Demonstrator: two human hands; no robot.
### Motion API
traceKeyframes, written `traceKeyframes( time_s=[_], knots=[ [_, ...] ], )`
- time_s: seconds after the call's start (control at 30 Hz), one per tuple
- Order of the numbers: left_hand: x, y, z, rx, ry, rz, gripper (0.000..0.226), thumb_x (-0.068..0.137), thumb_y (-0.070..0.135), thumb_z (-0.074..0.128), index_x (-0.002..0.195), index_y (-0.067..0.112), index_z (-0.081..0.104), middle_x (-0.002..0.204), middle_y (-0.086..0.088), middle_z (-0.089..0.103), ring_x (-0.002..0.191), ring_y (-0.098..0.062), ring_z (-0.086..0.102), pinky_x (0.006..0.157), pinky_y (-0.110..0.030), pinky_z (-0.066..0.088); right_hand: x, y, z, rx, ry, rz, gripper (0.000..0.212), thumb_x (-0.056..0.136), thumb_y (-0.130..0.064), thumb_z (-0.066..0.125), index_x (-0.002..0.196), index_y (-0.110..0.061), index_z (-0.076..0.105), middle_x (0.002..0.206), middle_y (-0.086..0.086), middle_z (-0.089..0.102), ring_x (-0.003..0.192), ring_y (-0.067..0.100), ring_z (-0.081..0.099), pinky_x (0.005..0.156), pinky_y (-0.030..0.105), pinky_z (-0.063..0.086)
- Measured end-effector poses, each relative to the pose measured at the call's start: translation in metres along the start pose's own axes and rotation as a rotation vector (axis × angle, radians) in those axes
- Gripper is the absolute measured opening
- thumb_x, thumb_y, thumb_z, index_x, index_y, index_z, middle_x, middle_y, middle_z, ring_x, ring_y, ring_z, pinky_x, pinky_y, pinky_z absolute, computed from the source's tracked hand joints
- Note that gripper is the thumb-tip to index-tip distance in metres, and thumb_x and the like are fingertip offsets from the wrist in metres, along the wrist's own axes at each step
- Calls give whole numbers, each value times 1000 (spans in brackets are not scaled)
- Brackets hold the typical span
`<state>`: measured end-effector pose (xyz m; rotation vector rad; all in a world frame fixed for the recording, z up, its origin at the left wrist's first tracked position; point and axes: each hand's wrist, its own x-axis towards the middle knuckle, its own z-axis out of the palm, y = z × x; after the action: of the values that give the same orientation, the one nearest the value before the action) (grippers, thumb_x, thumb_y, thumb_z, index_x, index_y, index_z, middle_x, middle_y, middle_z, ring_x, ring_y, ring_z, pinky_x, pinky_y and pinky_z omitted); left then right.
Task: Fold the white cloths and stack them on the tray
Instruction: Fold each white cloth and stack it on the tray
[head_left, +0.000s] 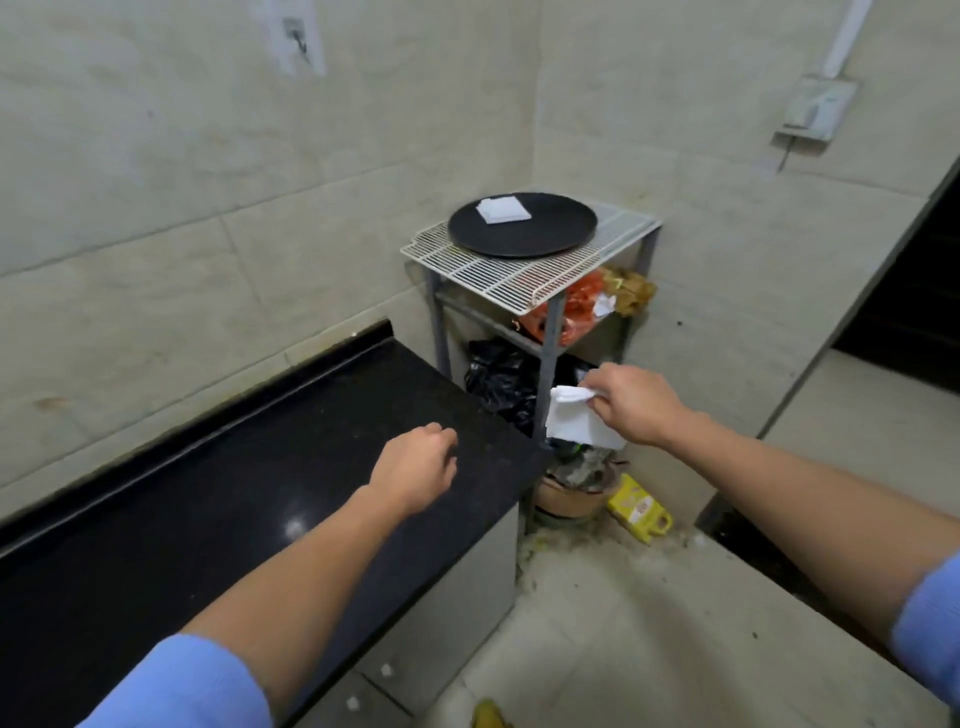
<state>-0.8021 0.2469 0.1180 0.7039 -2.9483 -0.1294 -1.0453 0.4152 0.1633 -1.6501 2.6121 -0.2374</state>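
1. Right hand (631, 402) is out past the worktop's right end, and it's got a cloth (576, 426). Thumb and fingers are pinched on the top edge, and the rest hangs loose below.
2. That cloth is in the air, touching no surface. It hangs in front of the rack's near leg, well below the tray.
3. Left hand (415, 467) is over the worktop (208, 493), near its far right corner. The fingers are loosely curled with nothing in them; whether they touch the stone, I cannot tell.
4. Up on the rack (493, 280) in the corner of the room, the tray (545, 236), black and round, sits on the wire top towards its back edge.
5. On the tray there's a stack (503, 209) of folded white cloths. It lies flat on the tray's far side, left of centre, just inside the rim.
6. Under the wire top there's an orange bag (582, 306) on the middle shelf. A black bag (498, 379) is below it, right beside the worktop's end.
7. Down on the floor, a yellow packet (639, 506) lies just beside a bowl (569, 501) at the rack's foot.
8. Blue sleeves (182, 686) are pushed up both arms, forearms bare.
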Motion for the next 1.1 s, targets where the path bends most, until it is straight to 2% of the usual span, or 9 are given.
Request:
traceKeyframes(
  time_s=[0.23, 0.4, 0.5, 0.7, 0.8, 0.93, 1.1],
  knots=[
    [147, 4, -3, -3, 121, 76, 20, 89, 28, 51, 101, 16, 60, 99, -5, 61, 94, -27, 59, 74, -38, 46, 107, 67, -40, 11, 109, -16, 18, 84, -23, 50, 95, -27, 63, 99, 4, 66, 92, 31, 61, 71, 46, 52],
    [252, -11, -10, -35, 141, 64, 22, 89, 27, 51, 103, 14, 61, 100, -6, 58, 97, -27, 56, 76, -39, 46, 201, 98, -76, -10, 171, -30, 22, 89, -21, 51, 104, -25, 67, 106, 1, 68, 98, 26, 61, 75, 40, 52],
    [303, -23, -15, -52, 157, 41, 21, 86, 25, 52, 99, 12, 61, 98, -7, 58, 98, -28, 56, 77, -39, 47, 252, 107, -93, -2, 183, -43, 24, 93, -22, 51, 112, -26, 64, 111, -2, 66, 101, 23, 60, 73, 33, 46],
    [369, -37, -15, -91, 166, -43, 23, 86, 22, 53, 103, 11, 63, 100, -7, 59, 96, -28, 57, 80, -40, 49, 341, 121, -100, 46, 122, -96, 23, 93, -26, 51, 112, -31, 63, 110, -4, 66, 98, 21, 60, 73, 34, 45],
    [396, -43, -10, -115, 185, -114, 23, 88, 21, 53, 106, 11, 63, 101, -6, 59, 94, -26, 57, 77, -37, 49, 390, 129, -93, 73, 17, -131, 23, 92, -23, 54, 112, -29, 64, 110, -3, 65, 96, 20, 59, 69, 31, 39],
    [434, -47, -4, -131, 193, -224, 22, 90, 27, 53, 107, 16, 61, 99, -1, 56, 89, -22, 58, 77, -39, 52, 461, 145, -71, 94, -91, -188, 21, 92, -21, 56, 111, -27, 64, 113, 0, 64, 96, 19, 58, 69, 30, 39],
    [480, -50, 1, -129, 150, -363, 28, 91, 29, 53, 116, 17, 58, 108, -3, 55, 96, -23, 56, 85, -38, 48, 547, 161, -40, 104, -165, -292, 28, 94, -20, 56, 120, -23, 62, 124, 1, 60, 107, 21, 57, 79, 31, 43]
  ],
)
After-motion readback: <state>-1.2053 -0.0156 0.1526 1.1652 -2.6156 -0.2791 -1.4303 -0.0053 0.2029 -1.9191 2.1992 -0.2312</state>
